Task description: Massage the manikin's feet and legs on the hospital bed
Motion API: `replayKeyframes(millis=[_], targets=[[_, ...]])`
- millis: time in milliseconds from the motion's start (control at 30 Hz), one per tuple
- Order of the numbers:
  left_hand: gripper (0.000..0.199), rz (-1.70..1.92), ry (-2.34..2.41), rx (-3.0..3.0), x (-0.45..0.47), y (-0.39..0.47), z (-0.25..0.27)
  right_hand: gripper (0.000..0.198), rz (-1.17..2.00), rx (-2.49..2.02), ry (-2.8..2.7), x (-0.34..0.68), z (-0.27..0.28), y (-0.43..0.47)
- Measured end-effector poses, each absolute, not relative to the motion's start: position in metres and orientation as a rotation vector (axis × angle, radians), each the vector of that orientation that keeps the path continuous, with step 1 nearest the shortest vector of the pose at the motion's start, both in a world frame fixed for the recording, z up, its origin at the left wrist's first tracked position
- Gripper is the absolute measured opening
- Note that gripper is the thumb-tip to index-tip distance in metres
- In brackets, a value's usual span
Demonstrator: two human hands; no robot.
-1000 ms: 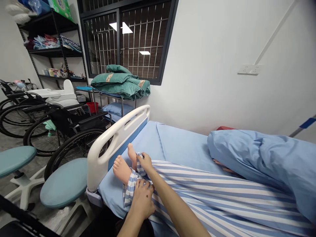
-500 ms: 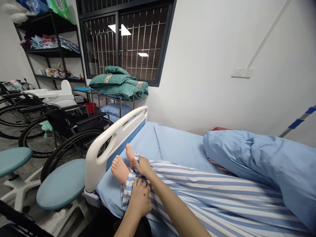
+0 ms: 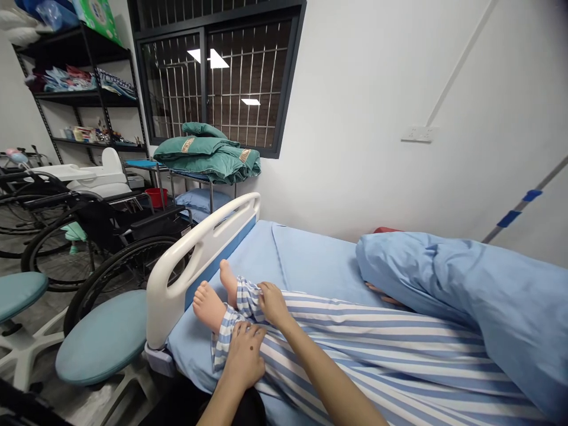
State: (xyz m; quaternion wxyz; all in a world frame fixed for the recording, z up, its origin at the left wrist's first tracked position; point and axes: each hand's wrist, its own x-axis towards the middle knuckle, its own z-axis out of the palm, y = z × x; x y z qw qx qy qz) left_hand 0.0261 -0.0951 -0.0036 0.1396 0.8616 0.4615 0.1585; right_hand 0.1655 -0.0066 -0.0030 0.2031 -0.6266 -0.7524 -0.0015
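Note:
Two bare feet of a manikin, the near foot [image 3: 208, 306] and the far foot [image 3: 228, 283], stick out of blue-and-white striped trousers [image 3: 346, 331] on the bed. My left hand [image 3: 245, 353] lies over the near trouser leg just above the ankle, palm down with fingers extended. On the far trouser leg, around the shin, my right hand [image 3: 274, 305] has its fingers bent onto the striped cloth, which is bunched beside it. The far cuff now covers the ankle. The undersides of both hands are hidden.
A white footboard [image 3: 199, 260] closes the bed's left end. A blue quilt [image 3: 435, 278] covers the manikin's upper part, with fingers showing under its edge. A stool [image 3: 106, 337] and a wheelchair [image 3: 119, 236] stand left. Green folded bedding [image 3: 213, 157] lies on a stand below the window.
My right hand has moved from the far ankle cuff up along the trouser leg toward the shin, leaving the cuff in view. My left hand stays on the near leg. The view has shifted slightly.

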Motion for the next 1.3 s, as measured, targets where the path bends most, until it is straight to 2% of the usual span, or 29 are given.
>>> replayKeyframes(millis=[233,533,733,800,967,1300], targets=[[0.055,0.445,1.334,2.466,0.027,-0.093,-0.008,0.041,0.044,-1.856,-2.317,0.172,-0.006,0.001],[0.054,0.477,1.322,2.475,0.026,-0.091,-0.012,0.044,-0.13,-1.913,-2.264,0.156,-0.019,0.005],[0.05,0.486,1.313,2.477,0.025,-0.09,-0.013,0.029,-0.222,-1.833,-2.158,0.15,-0.01,-0.01],[0.049,0.483,1.326,2.473,0.026,-0.09,-0.015,0.025,-0.113,-1.883,-2.163,0.144,-0.009,-0.012],[0.055,0.479,1.345,2.459,0.026,-0.089,-0.018,0.031,0.276,-2.084,-2.156,0.13,-0.014,-0.006],[0.056,0.492,1.345,2.453,0.025,-0.091,-0.014,0.022,0.525,-1.839,-2.291,0.125,-0.026,0.01]])
